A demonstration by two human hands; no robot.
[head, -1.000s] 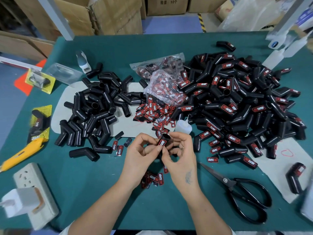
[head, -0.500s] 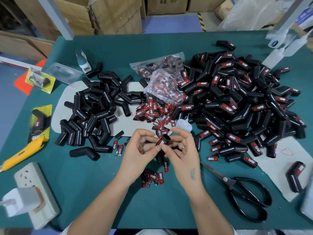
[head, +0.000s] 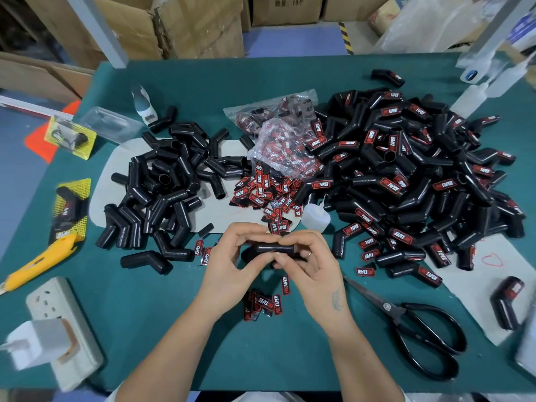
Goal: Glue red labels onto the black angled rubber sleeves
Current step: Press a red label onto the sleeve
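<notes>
My left hand and right hand both curl round one black angled rubber sleeve, which now lies level between them. A second ago it stood on end with a red label under my fingertips; that label has turned out of view, so I judge it stuck and the piece is due for the finished heap. Just below my wrists lie loose red-and-black printed labels. Beyond my knuckles stands the small translucent glue bottle. Farther left is the unlabelled sleeve pile, farther right the labelled sleeve pile.
</notes>
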